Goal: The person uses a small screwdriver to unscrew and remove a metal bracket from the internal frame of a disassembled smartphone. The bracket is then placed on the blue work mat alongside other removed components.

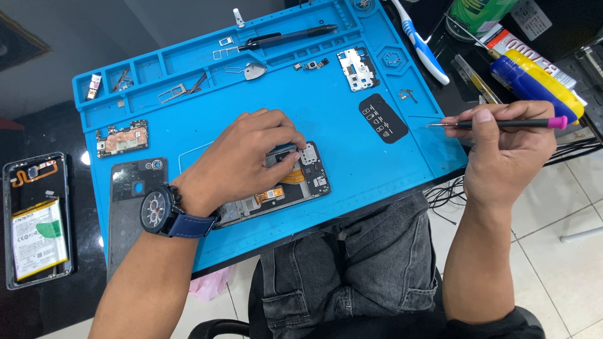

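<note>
Now | left hand (pixel 242 157) pinching opened black phone (pixel 282 185), innards bare | right hand (pixel 509 150) gripping screwdriver (pixel 502 123)

Matt blue rubbery repair mat (pixel 352 169), smooth with moulded trays. Opened phone frame (pixel 286 188) of dark plastic and dull metal, orange flex strip inside. Thin screwdriver (pixel 502 123): black matt shaft, pink plastic cap, bare steel tip. Glossy black table (pixel 56 135). Grey denim trousers (pixel 370 263), rough weave. Watch (pixel 160 210) with blue leather-like strap.
</note>
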